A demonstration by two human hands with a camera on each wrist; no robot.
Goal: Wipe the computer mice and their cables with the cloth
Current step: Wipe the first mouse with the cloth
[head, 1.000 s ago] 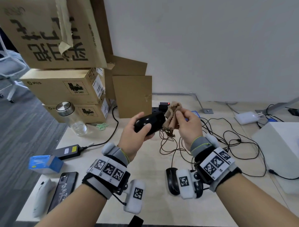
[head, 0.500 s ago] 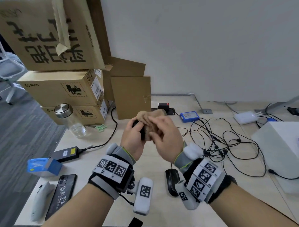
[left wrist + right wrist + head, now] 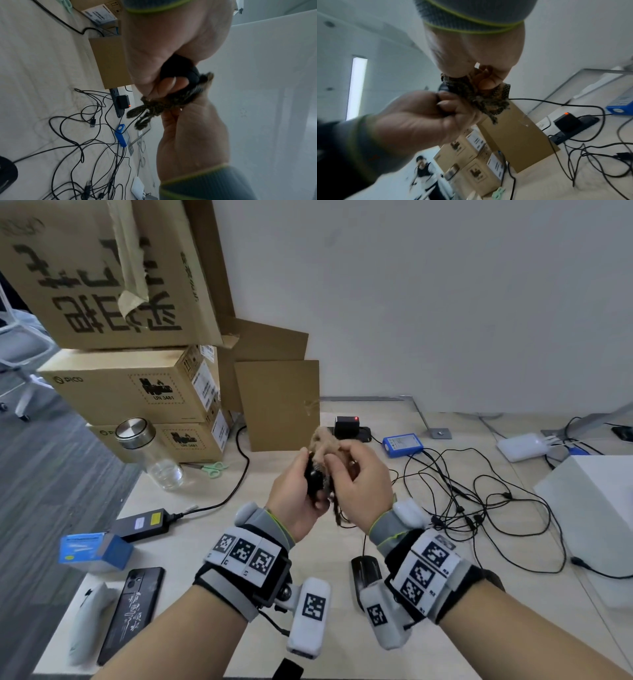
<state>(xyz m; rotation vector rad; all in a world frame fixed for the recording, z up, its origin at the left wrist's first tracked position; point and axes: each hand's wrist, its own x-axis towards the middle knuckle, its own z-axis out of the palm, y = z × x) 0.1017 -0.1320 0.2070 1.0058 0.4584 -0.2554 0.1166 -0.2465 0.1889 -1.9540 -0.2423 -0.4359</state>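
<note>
Black mouse (image 3: pixel 313 477) held clear of the desk (image 3: pixel 205 546), in front of the chest, between both hands. Long axis roughly upright in the head view, with the body mostly hidden by fingers. Gripped by left hand (image 3: pixel 294 501), fingers and thumb curled round the shell from the left side. Cloth (image 3: pixel 322 441), tan and bunched, pressed against the mouse's right and upper faces; one tail hanging below the palms. Cloth pinched by right hand (image 3: pixel 359 486), fingers curled, thumb bearing on the fabric. Both hands in contact with the work; neither nearer than the other. Wiping of the shell judged to be in progress.

Cable of the held mouse not traceable with certainty; a dark line seen dropping from below the hands toward the desk. Cable judged unwiped as yet; next stroke likely to need the cloth run downward along that line, away from the left hand's grip.

Second black mouse (image 3: pixel 364 573) lying on the desk just behind the right wrist, lead running toward the cable tangle (image 3: pixel 479 494). White mouse (image 3: pixel 87 618) lying near the left edge beside a phone (image 3: pixel 132 611). Both well apart from the hands.
</note>
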